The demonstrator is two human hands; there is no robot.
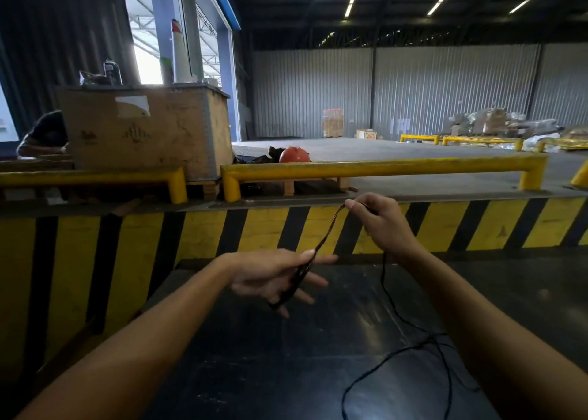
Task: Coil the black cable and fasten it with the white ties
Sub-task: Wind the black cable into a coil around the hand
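A thin black cable [324, 241] is stretched taut between both hands above a dark table [254, 372]. My left hand [276, 276] sits lower, fingers spread, with several loops of the cable wrapped around the palm. My right hand [378, 222] is higher and to the right, pinching the cable between thumb and fingers. From the right hand the loose remainder drops to the table and lies there in slack curves at the lower right. No white ties are visible.
Behind the table runs a yellow-and-black striped dock edge [222, 228] with yellow guard rails [381, 166]. A large cardboard box [146, 126] stands at the left, a person's back beside it. An orange helmet [294, 154] lies beyond the rail.
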